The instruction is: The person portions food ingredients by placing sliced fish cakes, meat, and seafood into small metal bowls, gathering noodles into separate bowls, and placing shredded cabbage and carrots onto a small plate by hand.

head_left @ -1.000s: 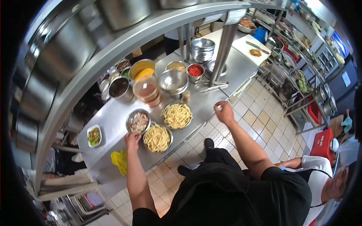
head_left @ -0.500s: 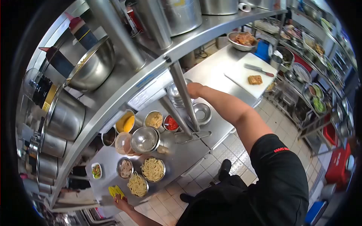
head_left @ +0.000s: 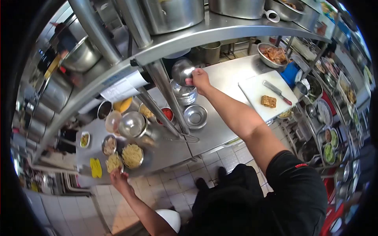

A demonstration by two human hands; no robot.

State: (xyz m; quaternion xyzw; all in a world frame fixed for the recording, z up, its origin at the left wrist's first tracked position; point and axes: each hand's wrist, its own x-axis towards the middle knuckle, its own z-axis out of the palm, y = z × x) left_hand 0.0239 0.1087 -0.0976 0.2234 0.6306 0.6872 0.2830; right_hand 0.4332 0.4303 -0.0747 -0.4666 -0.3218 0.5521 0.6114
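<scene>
My right hand (head_left: 201,80) is closed on a shiny metal bowl (head_left: 182,71), tilted above the stacked metal bowls (head_left: 184,94). Another small metal bowl (head_left: 195,117) sits on the counter in front of that stack. At the lower left, my left hand (head_left: 119,180) is at the near rim of a small bowl of noodles (head_left: 113,162); its fingers are blurred, so their grip cannot be made out. Beside it stand a larger bowl of noodles (head_left: 132,155) and a bowl of pale meat pieces (head_left: 109,144). A bright yellow, flat item (head_left: 95,168) lies left of the noodles.
Containers of red pieces (head_left: 167,114) and yellow liquid (head_left: 123,104) line the counter's back. A white cutting board (head_left: 252,87) carries a knife (head_left: 275,91) and a browned block (head_left: 268,101). A metal shelf (head_left: 236,29) and its posts cross above the counter.
My right hand has lifted a bowl up from the stack. My left hand has moved from the yellow item to the small noodle bowl. The camera view has turned.
</scene>
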